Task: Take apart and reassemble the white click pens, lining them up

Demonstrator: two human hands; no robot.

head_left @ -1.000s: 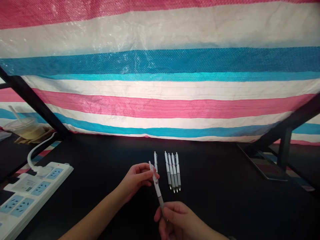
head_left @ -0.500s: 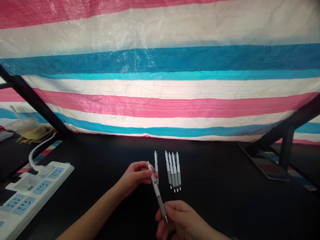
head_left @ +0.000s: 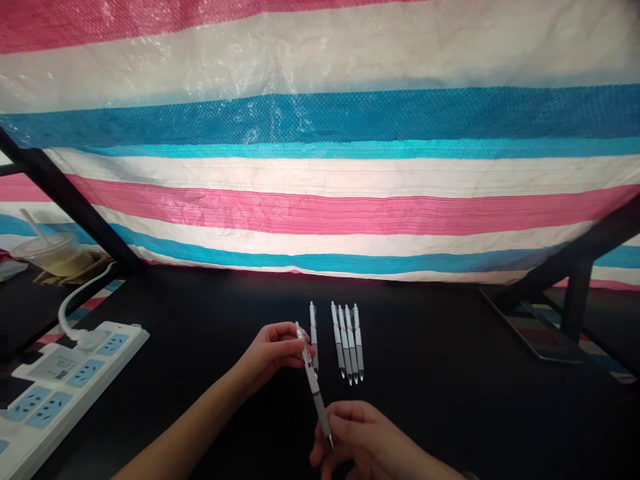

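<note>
A white retractable pen (head_left: 312,379) with a grey grip slants toward me, its metal tip at the lower end. My left hand (head_left: 274,348) is closed on its clip end, thumb and fingers pinching it. At the grey grip near the tip, my right hand (head_left: 367,433) is closed on the same pen. A similar pen (head_left: 313,323) lies on the black table just behind the held one, partly hidden by my left fingers. To its right, several matching pens (head_left: 347,341) lie side by side with tips toward me.
On the left lies a white power strip (head_left: 93,380) with a plugged-in cable (head_left: 64,310). Behind it stands a plastic cup with a straw (head_left: 55,250). A dark tablet-like slab (head_left: 530,327) lies at the right. Striped sheeting (head_left: 320,213) hangs across the back.
The view has shifted very slightly. Both hands stay on the pen, with the right fingers moved a little around the grip end.
</note>
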